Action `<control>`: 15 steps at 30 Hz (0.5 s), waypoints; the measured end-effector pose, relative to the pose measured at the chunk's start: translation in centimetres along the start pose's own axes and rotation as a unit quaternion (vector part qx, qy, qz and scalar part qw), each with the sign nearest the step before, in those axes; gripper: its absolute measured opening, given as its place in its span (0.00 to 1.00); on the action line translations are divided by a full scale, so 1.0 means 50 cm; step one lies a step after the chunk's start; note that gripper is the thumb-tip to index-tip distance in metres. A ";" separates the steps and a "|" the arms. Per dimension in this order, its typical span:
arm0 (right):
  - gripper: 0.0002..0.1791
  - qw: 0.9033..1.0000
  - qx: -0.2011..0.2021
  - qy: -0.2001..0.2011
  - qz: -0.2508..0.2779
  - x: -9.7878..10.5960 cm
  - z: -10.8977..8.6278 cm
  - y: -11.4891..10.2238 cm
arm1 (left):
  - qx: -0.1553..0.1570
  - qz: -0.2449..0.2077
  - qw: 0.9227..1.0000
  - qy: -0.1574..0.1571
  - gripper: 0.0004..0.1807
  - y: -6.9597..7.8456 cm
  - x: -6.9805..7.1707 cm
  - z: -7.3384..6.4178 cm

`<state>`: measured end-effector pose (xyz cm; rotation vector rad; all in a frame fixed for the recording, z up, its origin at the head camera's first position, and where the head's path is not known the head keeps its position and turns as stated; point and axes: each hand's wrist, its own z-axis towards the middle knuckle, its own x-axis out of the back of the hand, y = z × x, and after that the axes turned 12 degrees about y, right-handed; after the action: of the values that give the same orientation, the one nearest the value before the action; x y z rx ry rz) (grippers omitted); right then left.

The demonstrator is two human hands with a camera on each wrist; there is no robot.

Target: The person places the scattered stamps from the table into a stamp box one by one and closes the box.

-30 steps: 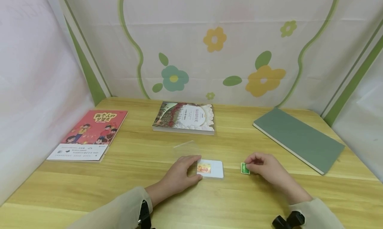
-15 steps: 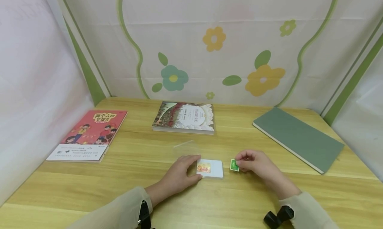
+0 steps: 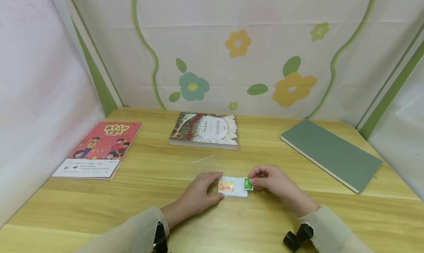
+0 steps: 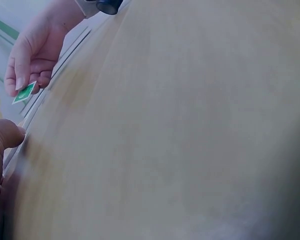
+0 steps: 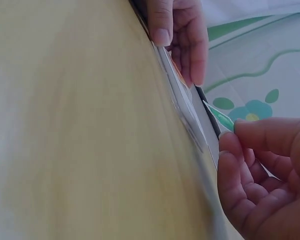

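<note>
A small green stamp (image 3: 248, 184) with a pale border is pinched between the thumb and forefinger of my right hand (image 3: 271, 179). In the head view it overlaps the right end of a thin stack of white cards (image 3: 239, 186) lying on the table; the right wrist view shows it raised off the cards. On the cards' left half sits an orange-yellow stamp (image 3: 226, 186). My left hand (image 3: 200, 192) holds the stack's left end, thumb on the near edge and forefinger at the far corner. Behind that hand lies a clear plastic sleeve (image 3: 207, 164).
The wooden table (image 3: 149, 157) bears a red picture book (image 3: 99, 146) at left, an illustrated book (image 3: 203, 129) at centre back and a green-covered book (image 3: 331, 153) at right. A flowered cloth (image 3: 212, 43) hangs behind.
My right hand has carried the green stamp leftward from beside the cards to over their right end. My left hand and the cards have stayed in place.
</note>
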<state>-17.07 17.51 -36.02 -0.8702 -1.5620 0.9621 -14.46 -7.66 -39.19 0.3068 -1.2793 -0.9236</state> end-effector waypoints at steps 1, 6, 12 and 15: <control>0.12 1.000 0.002 -0.002 0.001 -0.003 0.001 -0.001 | 0.000 0.000 1.000 0.000 0.32 0.000 -0.001 0.000; 0.10 1.000 0.013 -0.009 -0.007 -0.018 0.008 -0.002 | -0.002 0.000 1.000 0.000 0.32 -0.001 -0.001 -0.001; 0.08 1.000 0.015 -0.010 -0.020 -0.033 0.011 -0.002 | -0.008 0.008 1.000 0.000 0.31 0.000 -0.001 -0.002; 0.08 0.999 0.020 -0.011 -0.024 -0.039 0.012 -0.002 | -0.011 0.009 1.000 0.000 0.31 0.001 -0.001 -0.003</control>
<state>-17.31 15.64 -36.78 -0.7937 -1.5703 0.9684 -14.30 -7.66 -39.22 0.2784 -1.2693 -0.9212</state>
